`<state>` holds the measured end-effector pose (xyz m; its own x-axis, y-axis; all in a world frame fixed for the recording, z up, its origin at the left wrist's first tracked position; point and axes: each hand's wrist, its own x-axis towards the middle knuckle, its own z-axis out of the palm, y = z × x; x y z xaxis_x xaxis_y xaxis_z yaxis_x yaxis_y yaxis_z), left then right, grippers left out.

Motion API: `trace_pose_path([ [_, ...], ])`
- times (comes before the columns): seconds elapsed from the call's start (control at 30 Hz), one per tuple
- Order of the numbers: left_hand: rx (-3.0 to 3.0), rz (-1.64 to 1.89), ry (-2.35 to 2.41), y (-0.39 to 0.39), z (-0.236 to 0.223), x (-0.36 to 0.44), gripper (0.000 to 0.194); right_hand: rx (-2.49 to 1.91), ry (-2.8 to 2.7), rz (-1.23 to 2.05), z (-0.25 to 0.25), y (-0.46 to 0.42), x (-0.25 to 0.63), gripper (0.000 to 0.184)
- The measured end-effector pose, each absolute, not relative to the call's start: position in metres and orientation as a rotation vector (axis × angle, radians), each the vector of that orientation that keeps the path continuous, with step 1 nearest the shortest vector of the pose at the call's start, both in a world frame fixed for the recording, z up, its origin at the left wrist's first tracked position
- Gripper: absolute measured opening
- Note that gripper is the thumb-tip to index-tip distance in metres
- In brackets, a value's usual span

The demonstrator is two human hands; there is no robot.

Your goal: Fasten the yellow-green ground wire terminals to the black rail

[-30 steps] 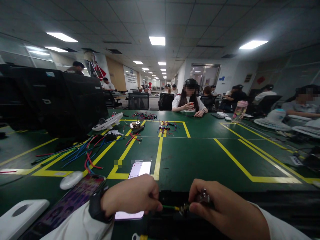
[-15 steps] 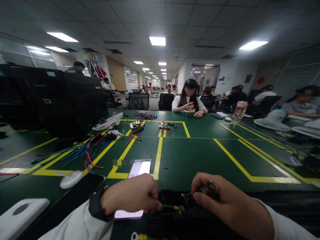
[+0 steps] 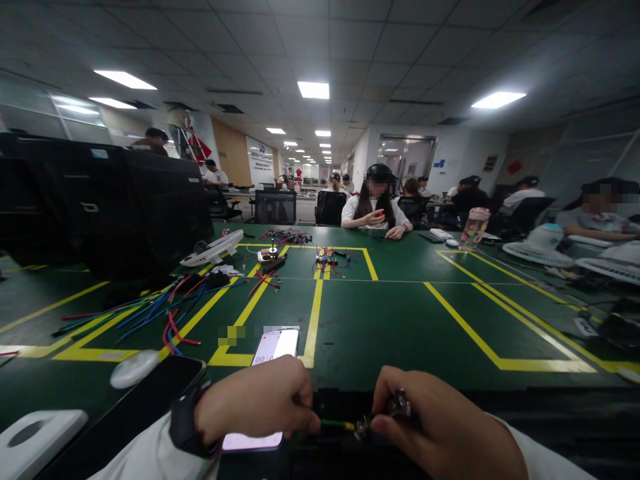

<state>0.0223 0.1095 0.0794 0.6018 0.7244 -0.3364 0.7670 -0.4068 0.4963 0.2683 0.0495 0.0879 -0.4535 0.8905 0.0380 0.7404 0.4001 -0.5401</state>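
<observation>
My left hand point(image 3: 255, 403) is closed in a pinch on a short green and yellow wire point(image 3: 336, 424) at the near edge of the green table point(image 3: 390, 320). My right hand point(image 3: 430, 423) is closed around a small dark metal tool point(image 3: 397, 404), whose tip meets the wire's metal end point(image 3: 361, 427). A black watch sits on my left wrist point(image 3: 183, 421). A lit phone point(image 3: 267, 373) lies partly under my left hand.
A dark phone point(image 3: 125, 413), a white oval object point(image 3: 134, 369) and a white pad point(image 3: 35, 437) lie at the left. Loose blue and red wires point(image 3: 150, 310) spread beyond them. Black monitors point(image 3: 100, 200) stand at the left. People sit across the table; fans point(image 3: 540, 243) stand at the right.
The right hand lifted the tool slightly off the wire end, then brought it back down onto it. The left-hand phone's screen went dark. The view tilted a little.
</observation>
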Motion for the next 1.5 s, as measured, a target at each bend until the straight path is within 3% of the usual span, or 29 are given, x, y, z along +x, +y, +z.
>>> trace_pose_path([
  [1.5, 2.183, -0.099, 1.188, 0.110, 0.077, 0.023, 0.024, -1.410, -2.339, 0.677, 0.103, 0.047, 0.272, 0.008],
])
